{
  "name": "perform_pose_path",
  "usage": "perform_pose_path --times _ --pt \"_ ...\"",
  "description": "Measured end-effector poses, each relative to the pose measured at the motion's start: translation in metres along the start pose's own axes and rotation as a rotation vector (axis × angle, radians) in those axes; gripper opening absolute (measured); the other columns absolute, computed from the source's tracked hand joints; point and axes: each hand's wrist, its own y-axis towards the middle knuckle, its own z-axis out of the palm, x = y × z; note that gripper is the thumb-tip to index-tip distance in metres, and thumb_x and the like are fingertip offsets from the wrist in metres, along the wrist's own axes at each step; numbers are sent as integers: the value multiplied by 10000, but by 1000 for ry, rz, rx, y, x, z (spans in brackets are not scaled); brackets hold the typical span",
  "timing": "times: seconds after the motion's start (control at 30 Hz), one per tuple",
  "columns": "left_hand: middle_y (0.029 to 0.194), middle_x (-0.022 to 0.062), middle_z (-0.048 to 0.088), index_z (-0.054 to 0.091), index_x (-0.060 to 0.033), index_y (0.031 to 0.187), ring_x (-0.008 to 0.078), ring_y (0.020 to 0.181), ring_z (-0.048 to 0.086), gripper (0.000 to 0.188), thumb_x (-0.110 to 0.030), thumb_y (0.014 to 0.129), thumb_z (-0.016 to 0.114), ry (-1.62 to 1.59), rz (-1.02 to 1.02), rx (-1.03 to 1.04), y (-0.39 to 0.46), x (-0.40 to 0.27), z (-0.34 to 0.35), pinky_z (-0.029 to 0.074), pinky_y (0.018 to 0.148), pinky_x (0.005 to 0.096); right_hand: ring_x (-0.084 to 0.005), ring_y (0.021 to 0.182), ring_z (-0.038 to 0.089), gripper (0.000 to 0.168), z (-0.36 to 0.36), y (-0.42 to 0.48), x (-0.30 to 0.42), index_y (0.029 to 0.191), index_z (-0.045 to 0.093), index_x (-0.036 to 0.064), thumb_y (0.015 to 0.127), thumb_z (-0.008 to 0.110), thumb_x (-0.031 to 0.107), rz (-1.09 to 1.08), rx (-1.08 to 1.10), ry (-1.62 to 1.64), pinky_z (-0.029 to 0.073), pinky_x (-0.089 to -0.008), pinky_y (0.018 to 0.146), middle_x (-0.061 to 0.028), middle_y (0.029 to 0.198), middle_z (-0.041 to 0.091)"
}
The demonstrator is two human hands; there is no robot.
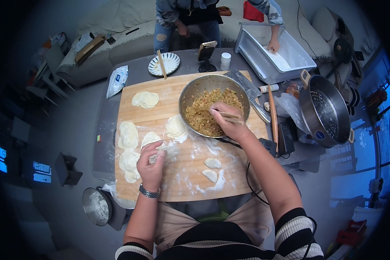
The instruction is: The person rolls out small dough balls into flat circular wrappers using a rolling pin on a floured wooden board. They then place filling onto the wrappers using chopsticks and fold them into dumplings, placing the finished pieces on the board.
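Observation:
My left hand [151,165], with a metal watch band on its wrist, hovers over the floured wooden board [185,182]. Between its thumb and fingers is a thin, pale dough wrapper [170,151], blurred. My right hand [229,122] grips wooden chopsticks [231,118] above the metal bowl [214,78]; their tips are hidden among the chopped filling [198,112]. Overlapping round wrappers [128,136] lie on the board's left side, with further wrappers [176,126] near the bowl. Two folded dumplings [210,175] rest right of centre on the board.
Across the table, another person's hand [273,45] reaches into a plastic bin [247,53] of flour. A phone on a stand [207,52], a plate [170,63] and a white container [225,61] stand behind the board. To the right are a rolling pin [273,113], cleaver [243,83] and steamer pot [325,110].

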Motion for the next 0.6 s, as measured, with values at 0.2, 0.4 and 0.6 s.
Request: perform_pose_path --times 0.2,0.4,0.6 --pt "1075 121 657 523 -27 1119 182 942 667 197 -61 935 584 -600 -762 -251 1 7 5 576 801 351 -265 832 641 159 4 -8 -1 956 640 58 927 566 196 14 38 73 498 -337 740 -104 907 653" --pt "1178 128 615 523 -5 1186 251 1080 620 232 -58 960 520 -961 -916 -272 -6 32 23 529 918 417 -175 810 587 193 2 -18 5 937 608 17 951 538 196 127 5 229 470 -319 743 -79 865 616" --pt "1352 194 511 435 18 1294 327 1242 522 313 -72 996 402 -1099 -965 -225 8 32 48 462 1030 479 -136 827 523 190 -1 -37 0 923 578 14 965 521 191 164 -218 313 438 -292 768 -46 883 564"
